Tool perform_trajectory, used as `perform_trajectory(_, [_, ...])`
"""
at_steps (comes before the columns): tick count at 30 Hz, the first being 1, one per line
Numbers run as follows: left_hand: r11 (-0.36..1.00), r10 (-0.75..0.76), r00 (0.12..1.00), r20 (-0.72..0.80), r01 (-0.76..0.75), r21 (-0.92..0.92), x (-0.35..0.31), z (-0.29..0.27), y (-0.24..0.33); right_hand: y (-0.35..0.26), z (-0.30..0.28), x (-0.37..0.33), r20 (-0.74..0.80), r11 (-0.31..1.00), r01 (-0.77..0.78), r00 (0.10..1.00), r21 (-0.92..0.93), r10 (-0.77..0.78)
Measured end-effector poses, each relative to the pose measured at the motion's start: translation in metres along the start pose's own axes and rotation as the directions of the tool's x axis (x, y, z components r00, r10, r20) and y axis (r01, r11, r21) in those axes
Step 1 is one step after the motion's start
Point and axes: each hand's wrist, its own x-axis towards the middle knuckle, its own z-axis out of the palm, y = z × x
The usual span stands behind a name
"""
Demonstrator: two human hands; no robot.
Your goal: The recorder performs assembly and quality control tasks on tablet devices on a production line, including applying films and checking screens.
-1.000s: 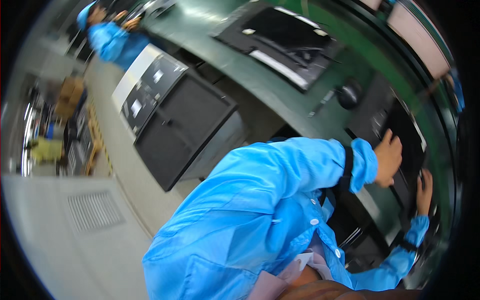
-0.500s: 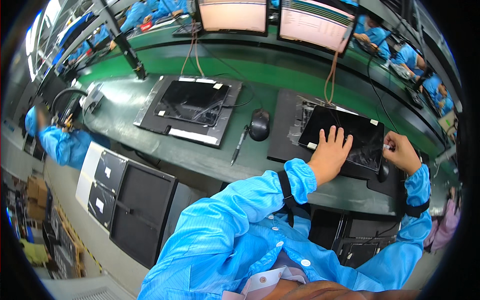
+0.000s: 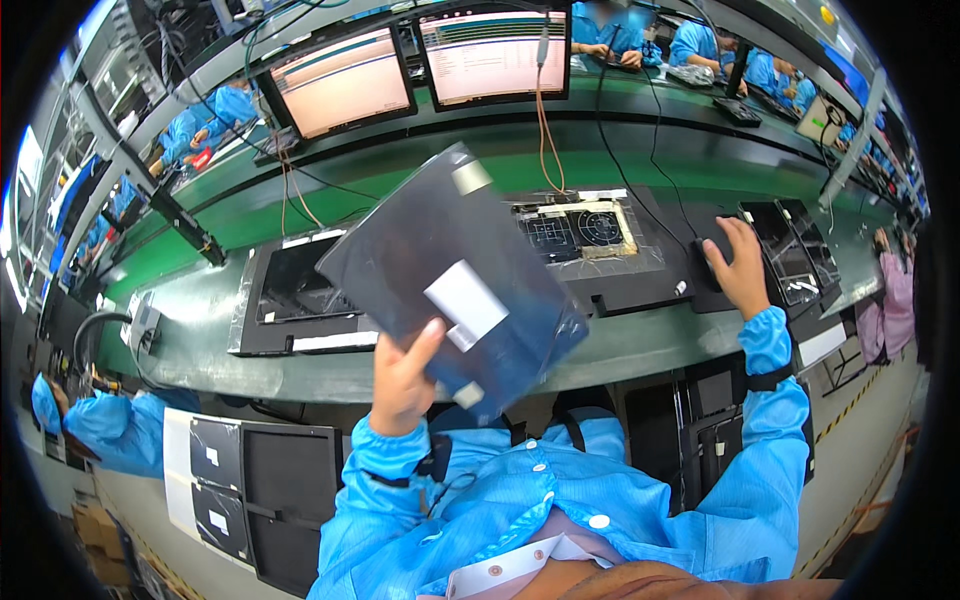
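My left hand (image 3: 402,382) is closed on the lower left edge of a dark flat tablet (image 3: 500,255), raised and tilted above the bench. The tablet's face toward me carries a white label (image 3: 466,305) and small pale tabs at its corners. My right hand (image 3: 738,270) holds nothing, its fingers apart beside a black mouse (image 3: 708,268); whether the thumb touches it I cannot tell. A small white plug (image 3: 682,288) lies on the black pad near the mouse. Behind the raised tablet, a fixture (image 3: 635,232) shows two dark squares with white line patterns.
Another dark tablet (image 3: 300,280) lies on the left pad, partly covered by the raised one. Two dark panels (image 3: 782,245) lie to the right. Two monitors (image 3: 490,60) stand at the back. A black tray (image 3: 290,470) with labelled panels sits at lower left. Co-workers sit beyond.
The tablet has come up off the right fixture and moved left in my left hand. My right hand has let go of the white plug and moved to the mouse. The view has turned right.
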Motion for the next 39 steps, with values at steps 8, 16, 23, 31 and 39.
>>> perform_trajectory(8, [0.892, -0.305, 0.946, -0.108, 0.244, -0.381, -0.042, -0.074, -0.031, 0.026, 0.048, -0.045, -0.01, 0.993, -0.086, 0.996, -0.086, 0.086])
perform_trajectory(16, [0.894, -0.345, 0.931, -0.118, 0.287, -0.345, -0.045, -0.074, -0.037, 0.025, 0.048, -0.051, 0.036, 0.99, -0.098, 0.994, -0.099, 0.102])
perform_trajectory(23, [0.911, -0.331, 0.934, -0.137, 0.278, -0.305, -0.047, -0.073, -0.033, 0.017, 0.053, -0.043, -0.007, 0.987, 0.008, 1.0, -0.158, -0.01])
perform_trajectory(31, [0.982, -0.048, 0.906, -0.42, -0.034, -0.185, -0.047, -0.112, 0.015, -0.035, 0.039, -0.064, -0.041, 0.994, 0.076, 0.997, 0.074, -0.073])
perform_trajectory(39, [0.925, 0.291, 0.709, -0.643, -0.38, 0.0, 0.011, -0.382, 0.142, -0.109, 0.051, -0.046, 0.04, 0.985, 0.105, 0.993, 0.137, -0.112])
